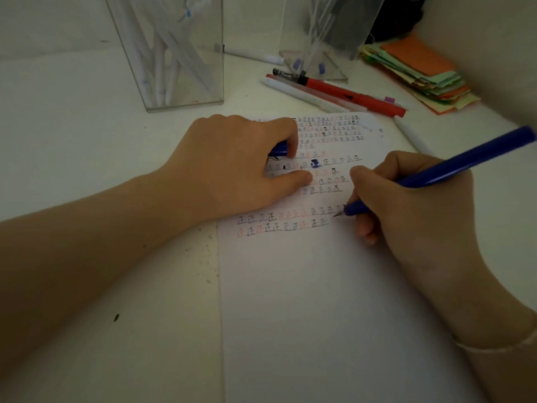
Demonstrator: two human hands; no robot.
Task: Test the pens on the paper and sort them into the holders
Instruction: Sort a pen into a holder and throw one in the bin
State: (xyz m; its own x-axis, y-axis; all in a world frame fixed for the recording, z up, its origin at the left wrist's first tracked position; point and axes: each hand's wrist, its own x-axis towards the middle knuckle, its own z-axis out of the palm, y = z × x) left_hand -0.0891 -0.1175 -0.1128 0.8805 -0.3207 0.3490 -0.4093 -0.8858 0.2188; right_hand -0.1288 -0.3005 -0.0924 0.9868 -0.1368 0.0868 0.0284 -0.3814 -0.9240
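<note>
White and dimly lit, the table [87, 158] fills the view, with a sheet of paper [334, 301] running from the centre down to the bottom edge, its upper part covered in rows of small test marks. At centre right I have the right hand [412, 210] with its fingers curled round a blue pen [453, 167] in a writing grip; the barrel's long axis slants from the upper right of the frame down to the left, and the tip sits at the paper just past the end of the lowest rows of marks. The left hand [232, 167], centre left, presses the sheet flat with thumb and knuckles while its curled fingers hold what I take to be the blue cap [279, 148]. One clear holder [171, 53] with white pens stands at upper left, nearer the left hand; a second clear holder [328, 33] is at top centre. Loose pens lie just in front of it, a red pen [351, 96] among them, and a stack of coloured paper slips [421, 74] at upper right. My guess is the mark comes next, then capping.
</note>
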